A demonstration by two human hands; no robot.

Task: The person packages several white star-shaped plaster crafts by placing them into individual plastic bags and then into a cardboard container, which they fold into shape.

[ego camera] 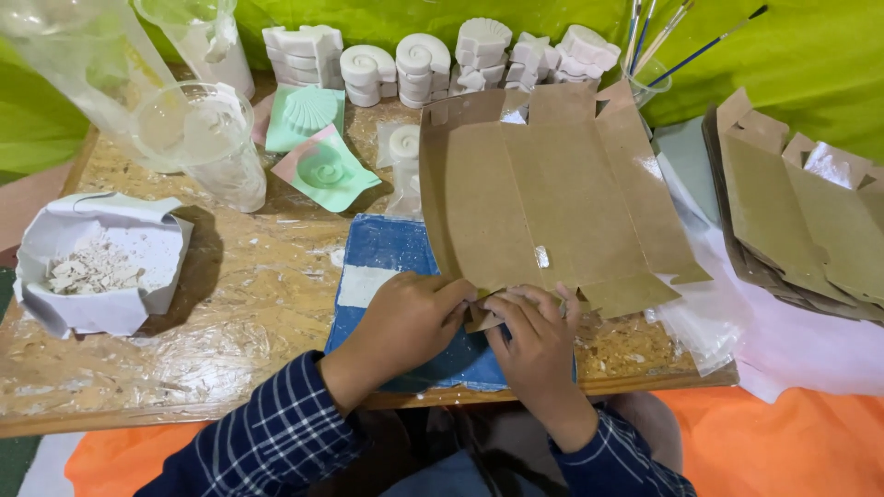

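1. Hands first: your left hand (405, 317) and right hand (534, 340) meet at the near edge of the flat cardboard box blank (552, 193). Both are curled shut, fingertips pinching a small bottom flap (481, 317) between them. Reads like a fold being creased along a score, which would explain the tight two-handed pinch.
2. Blank position: it runs away from your hands, unfolded, brown side up. The flap sits right under your fingertips; the rest of the sheet lies beyond both hands, near edge touching them.
3. Blue mat (387, 253) sits under the blank's left part and under your left hand. Probably a flat work surface over the rough chipboard table (249, 304).
4. Left of you, well apart: white paper tray (101, 262) holding pale crumbled scraps. Out of the folding zone, likely for waste.
5. Right of you: stack of similar cardboard blanks (810, 221) on a white sheet, near the right hand's side, so within reach.
6. Mid-table: two green shell moulds (318, 147) just beyond the mat, clear plastic cups (198, 129) to their left.
7. Far edge: row of white plaster shell casts (442, 55) stacked along the green backdrop, clear of the work area. Paintbrushes (681, 37) stand in a clear cup at the far right.
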